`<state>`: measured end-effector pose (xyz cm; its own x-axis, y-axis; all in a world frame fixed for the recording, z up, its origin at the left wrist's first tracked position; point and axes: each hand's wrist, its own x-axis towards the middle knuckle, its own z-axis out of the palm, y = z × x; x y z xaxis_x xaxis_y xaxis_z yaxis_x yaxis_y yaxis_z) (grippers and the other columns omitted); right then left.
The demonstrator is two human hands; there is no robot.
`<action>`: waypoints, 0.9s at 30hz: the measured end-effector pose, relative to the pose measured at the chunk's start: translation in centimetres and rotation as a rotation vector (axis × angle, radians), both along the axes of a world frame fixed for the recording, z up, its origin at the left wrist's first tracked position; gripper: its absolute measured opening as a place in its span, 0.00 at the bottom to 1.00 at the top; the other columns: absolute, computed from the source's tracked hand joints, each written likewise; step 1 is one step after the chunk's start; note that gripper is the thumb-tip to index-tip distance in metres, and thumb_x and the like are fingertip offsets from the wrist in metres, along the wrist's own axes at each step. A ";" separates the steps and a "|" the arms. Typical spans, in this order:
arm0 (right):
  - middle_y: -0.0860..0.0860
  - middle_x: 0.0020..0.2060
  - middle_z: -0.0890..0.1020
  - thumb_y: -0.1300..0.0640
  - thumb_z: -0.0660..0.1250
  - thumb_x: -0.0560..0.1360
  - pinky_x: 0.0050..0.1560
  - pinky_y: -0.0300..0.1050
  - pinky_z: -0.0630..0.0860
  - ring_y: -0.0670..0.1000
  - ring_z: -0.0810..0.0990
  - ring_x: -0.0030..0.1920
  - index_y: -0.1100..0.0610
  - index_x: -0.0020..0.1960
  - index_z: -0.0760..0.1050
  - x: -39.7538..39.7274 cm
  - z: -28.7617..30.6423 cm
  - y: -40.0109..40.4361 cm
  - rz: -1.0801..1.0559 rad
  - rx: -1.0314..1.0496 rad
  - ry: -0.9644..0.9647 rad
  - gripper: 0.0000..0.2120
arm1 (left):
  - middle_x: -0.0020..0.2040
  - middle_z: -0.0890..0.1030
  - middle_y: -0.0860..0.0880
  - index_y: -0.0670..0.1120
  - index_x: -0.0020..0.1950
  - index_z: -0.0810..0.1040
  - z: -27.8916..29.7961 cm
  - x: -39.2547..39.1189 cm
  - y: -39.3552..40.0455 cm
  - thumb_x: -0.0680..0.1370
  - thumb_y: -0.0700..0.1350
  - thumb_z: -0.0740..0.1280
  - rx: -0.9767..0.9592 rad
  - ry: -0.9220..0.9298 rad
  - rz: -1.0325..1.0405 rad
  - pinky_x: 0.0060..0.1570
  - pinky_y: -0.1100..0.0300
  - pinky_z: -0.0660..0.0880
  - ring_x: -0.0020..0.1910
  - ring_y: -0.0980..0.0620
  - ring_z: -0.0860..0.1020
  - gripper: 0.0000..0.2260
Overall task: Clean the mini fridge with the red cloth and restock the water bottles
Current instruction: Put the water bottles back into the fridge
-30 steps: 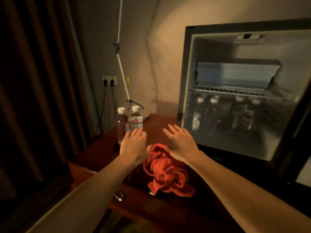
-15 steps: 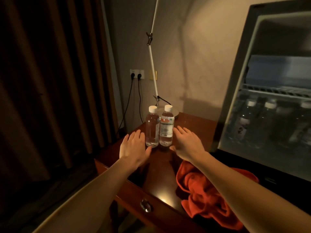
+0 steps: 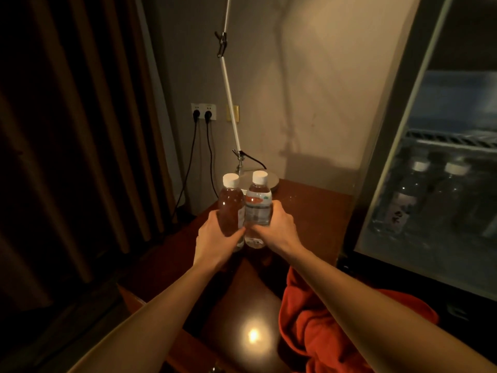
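Labels [image 3: 258,208] probably unreadable, bottles in hands.

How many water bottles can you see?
4. The left hand grips the left bottle, the right hand grips the right bottle, and two stand inside the mini fridge at and. More may be hidden past the frame's edge.

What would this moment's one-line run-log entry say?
restock | left hand grips left bottle | right hand grips right bottle | red cloth on table | fridge open
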<state>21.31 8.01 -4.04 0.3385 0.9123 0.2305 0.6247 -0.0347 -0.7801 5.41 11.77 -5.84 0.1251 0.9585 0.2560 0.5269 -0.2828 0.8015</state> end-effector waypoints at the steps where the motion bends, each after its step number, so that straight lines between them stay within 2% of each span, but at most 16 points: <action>1: 0.45 0.51 0.80 0.40 0.75 0.65 0.53 0.47 0.77 0.48 0.80 0.52 0.48 0.58 0.68 0.1 0.0 0.1 0.002 0.004 -0.007 0.28 | 0.58 0.78 0.51 0.50 0.66 0.70 -0.1 -0.1 0.1 0.69 0.57 0.76 0.013 -0.008 -0.003 0.56 0.52 0.77 0.57 0.51 0.77 0.30; 5: 0.45 0.51 0.81 0.39 0.76 0.64 0.52 0.46 0.78 0.46 0.80 0.51 0.48 0.56 0.69 0.2 0.1 -0.5 0.007 0.017 -0.020 0.27 | 0.50 0.77 0.58 0.50 0.63 0.73 0.0 -0.4 -0.3 0.68 0.59 0.76 0.053 -0.013 -0.009 0.54 0.52 0.78 0.51 0.55 0.78 0.28; 10: 0.46 0.48 0.82 0.34 0.73 0.63 0.50 0.51 0.78 0.51 0.81 0.50 0.47 0.53 0.70 0.7 0.7 -3.2 -0.030 0.043 -0.045 0.26 | 0.50 0.82 0.52 0.49 0.60 0.76 0.4 0.1 -2.5 0.67 0.59 0.77 0.060 -0.018 -0.023 0.50 0.52 0.79 0.49 0.53 0.80 0.26; 14: 0.46 0.46 0.82 0.30 0.73 0.62 0.47 0.49 0.79 0.49 0.81 0.48 0.46 0.51 0.70 1.8 2.0 -6.6 -0.071 0.088 -0.064 0.27 | 0.50 0.83 0.51 0.51 0.58 0.76 1.6 1.3 -5.0 0.63 0.67 0.72 0.088 -0.042 -0.067 0.51 0.46 0.78 0.50 0.49 0.81 0.30; 18: 0.47 0.45 0.83 0.28 0.74 0.57 0.45 0.51 0.80 0.49 0.82 0.46 0.47 0.51 0.71 3.2 3.4 -10.7 -0.159 0.163 -0.070 0.32 | 0.48 0.83 0.53 0.52 0.56 0.76 3.9 3.0 -8.0 0.65 0.64 0.76 0.163 -0.046 -0.120 0.49 0.46 0.78 0.49 0.49 0.81 0.26; 20: 0.46 0.45 0.83 0.29 0.75 0.57 0.42 0.46 0.79 0.45 0.82 0.44 0.49 0.52 0.72 4.1 4.0 -12.8 -0.165 0.198 -0.066 0.34 | 0.46 0.83 0.55 0.54 0.55 0.76 5.0 4.0 -9.4 0.64 0.66 0.76 0.184 -0.042 -0.156 0.49 0.48 0.78 0.47 0.53 0.81 0.26; 24: 0.45 0.41 0.82 0.36 0.77 0.61 0.34 0.34 0.70 0.44 0.80 0.40 0.50 0.49 0.71 6.3 5.7 -17.5 -0.213 0.266 -0.108 0.27 | 0.45 0.83 0.57 0.54 0.55 0.77 6.7 6.2 -12.8 0.66 0.60 0.77 0.223 -0.058 -0.246 0.48 0.50 0.79 0.45 0.57 0.81 0.23; 25: 0.44 0.40 0.81 0.35 0.77 0.61 0.33 0.33 0.70 0.44 0.80 0.39 0.50 0.48 0.71 7.0 6.0 -18.5 -0.231 0.274 -0.119 0.27 | 0.45 0.82 0.57 0.54 0.54 0.77 7.0 6.8 -13.8 0.66 0.59 0.78 0.231 -0.063 -0.273 0.48 0.50 0.79 0.45 0.58 0.81 0.21; 27: 0.45 0.41 0.82 0.33 0.75 0.60 0.36 0.39 0.76 0.45 0.81 0.40 0.51 0.49 0.72 8.2 6.4 -20.5 -0.252 0.290 -0.126 0.29 | 0.44 0.82 0.57 0.54 0.53 0.76 7.4 8.2 -15.6 0.67 0.59 0.77 0.238 -0.072 -0.325 0.47 0.50 0.80 0.44 0.59 0.81 0.20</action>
<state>29.56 -12.50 2.36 0.4960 0.6951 0.5205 0.7164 0.0112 -0.6976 13.59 -3.81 1.58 0.3853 0.7850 0.4850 0.3243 -0.6073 0.7253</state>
